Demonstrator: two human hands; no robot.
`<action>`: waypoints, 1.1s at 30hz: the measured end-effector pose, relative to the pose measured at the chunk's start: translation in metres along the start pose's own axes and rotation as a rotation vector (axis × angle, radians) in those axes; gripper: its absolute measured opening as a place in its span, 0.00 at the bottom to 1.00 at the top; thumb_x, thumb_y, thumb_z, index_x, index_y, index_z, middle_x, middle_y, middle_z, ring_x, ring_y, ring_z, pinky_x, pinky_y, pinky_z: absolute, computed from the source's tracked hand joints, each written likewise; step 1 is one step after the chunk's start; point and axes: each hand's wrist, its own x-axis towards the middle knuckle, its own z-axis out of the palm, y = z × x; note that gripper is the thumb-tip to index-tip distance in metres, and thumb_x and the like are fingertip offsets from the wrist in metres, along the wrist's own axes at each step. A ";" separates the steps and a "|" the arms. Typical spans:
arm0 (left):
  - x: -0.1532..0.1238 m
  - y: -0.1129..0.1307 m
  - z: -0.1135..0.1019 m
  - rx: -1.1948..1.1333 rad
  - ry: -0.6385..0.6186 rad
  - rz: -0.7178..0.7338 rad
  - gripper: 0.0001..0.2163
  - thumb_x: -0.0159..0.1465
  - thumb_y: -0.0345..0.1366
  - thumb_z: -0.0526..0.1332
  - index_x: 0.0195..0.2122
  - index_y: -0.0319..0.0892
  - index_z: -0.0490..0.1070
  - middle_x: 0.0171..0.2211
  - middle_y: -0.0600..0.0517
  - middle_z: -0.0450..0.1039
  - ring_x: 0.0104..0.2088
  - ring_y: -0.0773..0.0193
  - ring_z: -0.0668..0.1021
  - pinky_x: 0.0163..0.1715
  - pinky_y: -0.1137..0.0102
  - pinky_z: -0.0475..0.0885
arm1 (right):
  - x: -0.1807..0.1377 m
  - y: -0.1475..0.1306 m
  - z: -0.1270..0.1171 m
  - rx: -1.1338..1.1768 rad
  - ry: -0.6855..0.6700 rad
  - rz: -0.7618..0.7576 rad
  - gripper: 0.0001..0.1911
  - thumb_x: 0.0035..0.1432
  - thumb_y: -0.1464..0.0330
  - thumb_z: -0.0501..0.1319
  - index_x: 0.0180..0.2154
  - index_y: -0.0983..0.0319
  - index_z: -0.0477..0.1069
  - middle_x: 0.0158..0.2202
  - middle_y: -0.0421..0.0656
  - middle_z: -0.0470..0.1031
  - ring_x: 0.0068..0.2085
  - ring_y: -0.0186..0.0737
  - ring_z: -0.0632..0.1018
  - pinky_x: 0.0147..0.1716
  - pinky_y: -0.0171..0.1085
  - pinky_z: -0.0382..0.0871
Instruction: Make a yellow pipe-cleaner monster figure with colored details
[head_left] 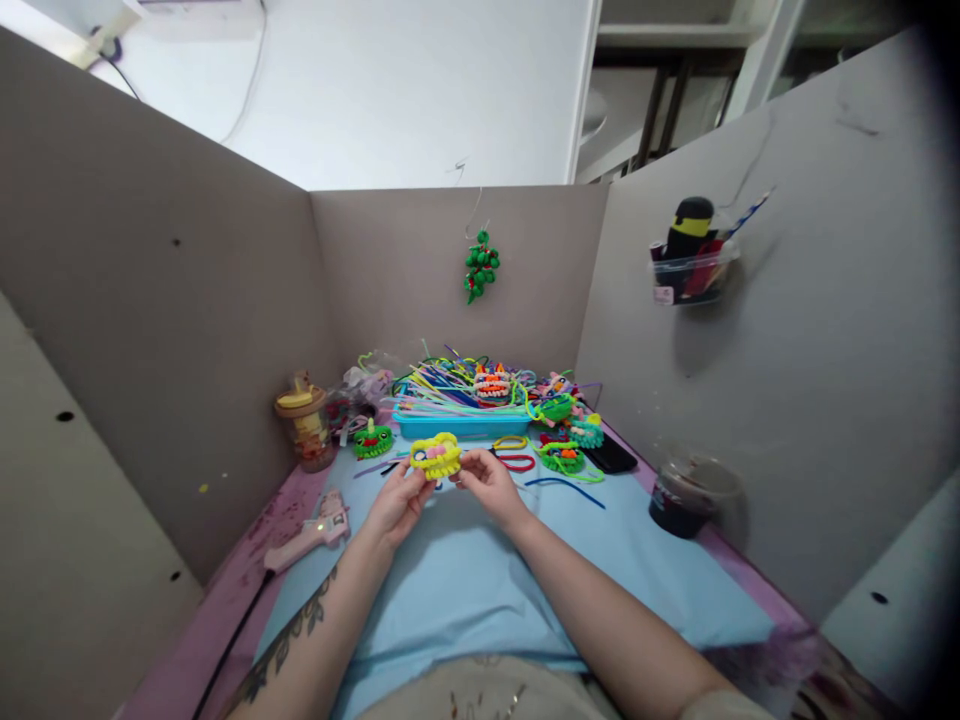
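Note:
A yellow pipe-cleaner figure (436, 457), with pink and blue bits on its front, is held up above the light blue cloth. My left hand (397, 505) grips its left and lower side between thumb and fingers. At its right edge, my right hand (491, 487) is closed in a pinch, fingertips against the figure. Just beyond it are scissors with yellow and red handles (511, 444). A green pipe-cleaner figure (373, 440) sits to the left, and another green one with orange bits (562, 456) lies to the right. A loose blue pipe cleaner (566, 488) rests near my right hand.
A turquoise tray (457, 427) piled with pipe cleaners stands at the back. On the left are a pink glue gun (315, 535) with its cord and a lidded cup (306, 425). A phone (611, 455) and dark tub (681, 500) are on the right. Grey panels surround the table.

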 end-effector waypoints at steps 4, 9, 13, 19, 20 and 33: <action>-0.002 0.000 0.003 0.013 -0.009 0.001 0.17 0.52 0.26 0.65 0.42 0.41 0.66 0.34 0.52 0.74 0.32 0.69 0.78 0.34 0.77 0.74 | -0.001 0.003 0.000 -0.157 0.050 -0.068 0.09 0.48 0.66 0.61 0.33 0.60 0.64 0.28 0.39 0.72 0.30 0.37 0.75 0.30 0.34 0.69; -0.004 -0.001 0.003 0.045 -0.014 -0.001 0.18 0.51 0.29 0.67 0.42 0.41 0.64 0.34 0.51 0.74 0.31 0.69 0.77 0.33 0.76 0.73 | -0.003 -0.001 0.000 -0.213 0.050 -0.110 0.05 0.52 0.66 0.57 0.29 0.60 0.64 0.24 0.38 0.69 0.27 0.36 0.73 0.28 0.34 0.68; -0.004 -0.002 0.004 0.043 0.000 0.027 0.20 0.48 0.29 0.69 0.41 0.42 0.63 0.34 0.51 0.74 0.32 0.68 0.78 0.35 0.74 0.73 | -0.003 0.000 0.001 -0.212 0.059 -0.079 0.08 0.51 0.64 0.59 0.33 0.60 0.63 0.29 0.39 0.70 0.30 0.36 0.74 0.29 0.34 0.69; -0.004 -0.004 0.008 0.121 0.054 0.089 0.26 0.45 0.29 0.70 0.43 0.43 0.61 0.32 0.52 0.76 0.33 0.65 0.78 0.36 0.72 0.71 | -0.004 0.006 0.009 -0.217 0.105 -0.011 0.16 0.46 0.64 0.63 0.35 0.60 0.59 0.35 0.40 0.67 0.29 0.34 0.74 0.25 0.31 0.68; -0.004 -0.005 0.008 0.129 0.050 0.092 0.26 0.45 0.29 0.70 0.43 0.43 0.60 0.32 0.51 0.76 0.33 0.64 0.78 0.37 0.71 0.71 | -0.004 0.007 0.010 -0.221 0.122 -0.013 0.14 0.47 0.64 0.62 0.34 0.60 0.59 0.34 0.39 0.67 0.29 0.33 0.74 0.25 0.32 0.68; -0.007 -0.007 0.013 0.214 -0.044 0.179 0.34 0.44 0.28 0.71 0.50 0.42 0.56 0.35 0.49 0.76 0.34 0.63 0.78 0.36 0.71 0.69 | -0.005 0.012 0.015 -0.219 0.189 -0.003 0.10 0.46 0.67 0.61 0.31 0.60 0.60 0.29 0.38 0.69 0.25 0.33 0.73 0.25 0.32 0.69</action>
